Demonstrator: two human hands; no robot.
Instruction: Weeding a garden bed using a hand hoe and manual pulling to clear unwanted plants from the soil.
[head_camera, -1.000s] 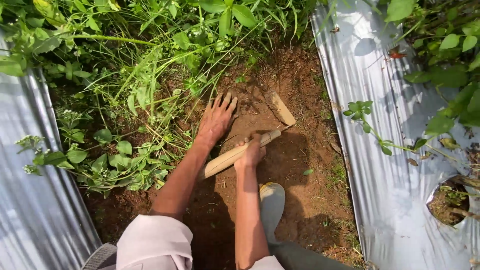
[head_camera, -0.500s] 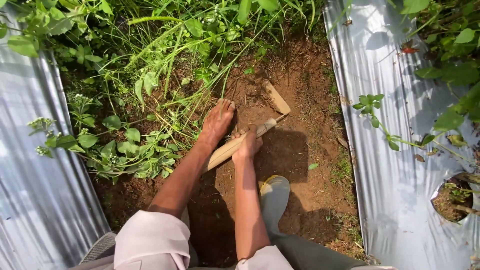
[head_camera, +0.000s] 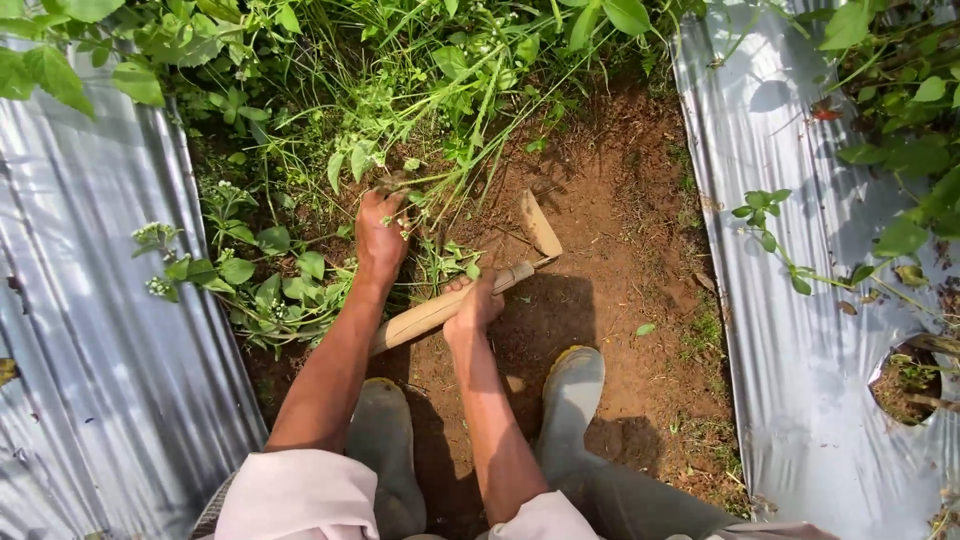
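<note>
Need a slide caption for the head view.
Left hand grips weeds; right hand holds a wooden-handled hoe on bare soil.

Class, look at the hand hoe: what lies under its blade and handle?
Bare brown soil lies under the hand hoe. The right hand wraps the handle, hiding that part. The blade's edge meets the soil; anything beneath cannot be seen.

Weeds green w/ tiny white flowers; soil reddish-brown; plastic sheets silver-grey at L & R edges; hoe handle pale tan; boots grey-green, yellowish trim; sleeves pale pink.
</note>
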